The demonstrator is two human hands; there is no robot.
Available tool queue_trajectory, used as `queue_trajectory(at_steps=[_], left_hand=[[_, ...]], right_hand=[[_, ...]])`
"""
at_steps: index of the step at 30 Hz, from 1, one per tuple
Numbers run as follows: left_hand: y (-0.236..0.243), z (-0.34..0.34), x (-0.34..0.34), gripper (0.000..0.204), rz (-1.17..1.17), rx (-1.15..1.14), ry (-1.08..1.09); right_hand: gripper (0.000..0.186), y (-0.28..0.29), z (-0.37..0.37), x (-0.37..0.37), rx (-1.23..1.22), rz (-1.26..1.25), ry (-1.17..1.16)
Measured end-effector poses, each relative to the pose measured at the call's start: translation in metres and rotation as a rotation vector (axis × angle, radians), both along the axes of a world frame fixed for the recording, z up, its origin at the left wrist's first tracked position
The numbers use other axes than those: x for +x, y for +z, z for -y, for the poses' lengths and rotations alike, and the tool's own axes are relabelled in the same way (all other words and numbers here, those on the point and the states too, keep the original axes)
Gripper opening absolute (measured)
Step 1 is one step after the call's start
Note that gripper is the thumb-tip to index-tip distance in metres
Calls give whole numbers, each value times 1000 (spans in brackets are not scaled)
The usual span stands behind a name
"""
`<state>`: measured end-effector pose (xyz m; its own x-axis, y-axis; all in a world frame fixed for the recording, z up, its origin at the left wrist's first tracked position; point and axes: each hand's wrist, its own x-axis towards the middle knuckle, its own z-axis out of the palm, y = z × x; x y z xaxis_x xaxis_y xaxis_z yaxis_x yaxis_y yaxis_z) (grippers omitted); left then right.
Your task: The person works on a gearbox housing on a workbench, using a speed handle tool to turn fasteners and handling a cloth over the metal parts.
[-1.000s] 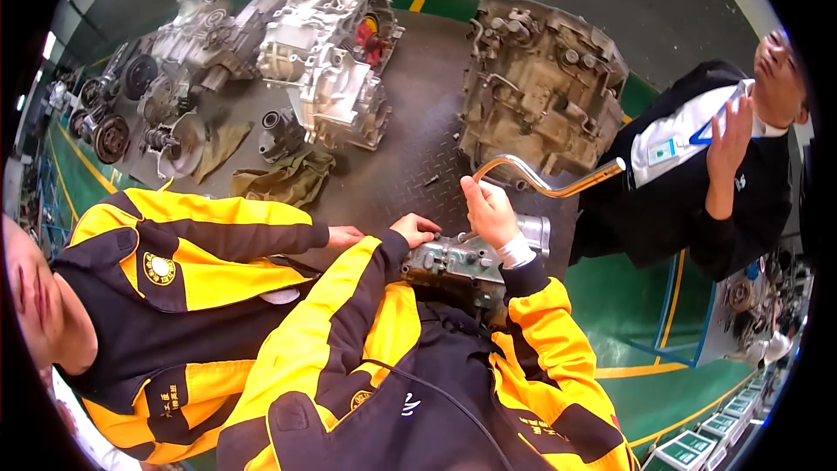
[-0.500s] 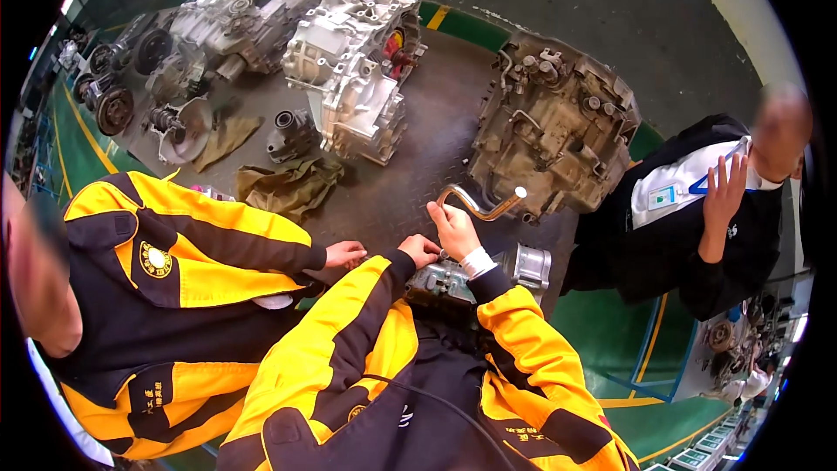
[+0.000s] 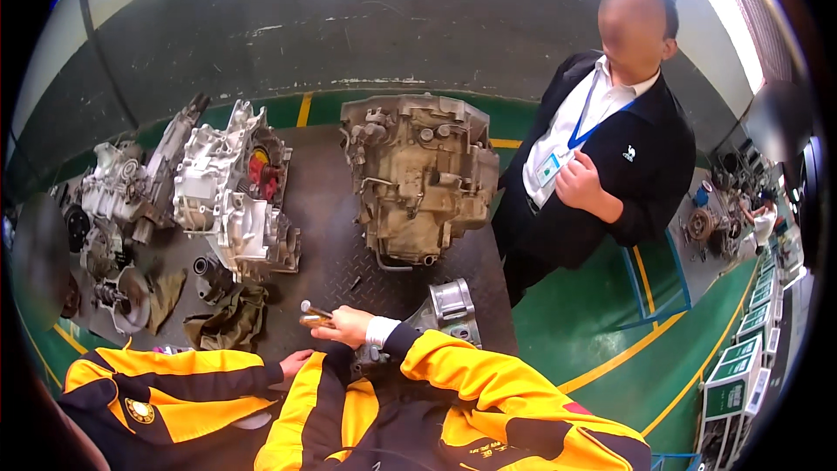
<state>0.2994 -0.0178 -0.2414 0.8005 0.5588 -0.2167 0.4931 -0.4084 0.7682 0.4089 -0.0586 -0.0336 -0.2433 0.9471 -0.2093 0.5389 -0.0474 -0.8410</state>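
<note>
A bent metal crank-handled tool, like a speed wrench (image 3: 316, 317), is gripped in my right hand (image 3: 350, 327), its silver end pointing left. A white band circles that wrist. Under and beside my right forearm lies a metal housing (image 3: 449, 310) with a round cylindrical end, partly covered by my sleeve. My left sleeve reaches toward the same housing; the left hand is hidden behind the cuff and the right wrist, so its fingers do not show. Left of my sleeve rests a co-worker's hand (image 3: 296, 363), close to my left cuff.
On the dark metal table (image 3: 323, 253) stand a large brownish gearbox casing (image 3: 427, 183) and a silver gearbox (image 3: 234, 187). A crumpled olive cloth (image 3: 228, 318) lies by a small cylindrical part (image 3: 209, 279). A person in a black jacket (image 3: 610, 148) stands at the table's right edge.
The view has tilted up. My right hand has swung the crank tool round, so its end points left instead of right. My left hand has gone out of sight. The standing person's hand has lowered.
</note>
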Motion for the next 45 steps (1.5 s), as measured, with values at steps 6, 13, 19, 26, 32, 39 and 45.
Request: queue_trajectory(at_steps=[6, 13, 19, 26, 32, 39, 45], left_hand=[[28, -5, -21, 39, -45, 57, 166], [147, -49, -40, 35, 838, -458, 851], [315, 23, -14, 64, 1078, -442, 123], [322, 59, 14, 45, 1194, -425, 258], [327, 64, 14, 44, 1178, -320, 250], [316, -2, 2, 41, 1250, -708, 436], [319, 9, 36, 43, 1134, -615, 281]], right_hand=[[52, 14, 6, -5, 18, 66, 9], [44, -40, 0, -12, 165, -251, -536], [44, -46, 4, -17, 243, -344, -705], [37, 3, 17, -3, 501, -418, -729], [29, 47, 17, 20, 495, -406, -513], [31, 32, 70, 16, 253, -486, -362], [26, 0, 46, -42, 206, -590, -95]])
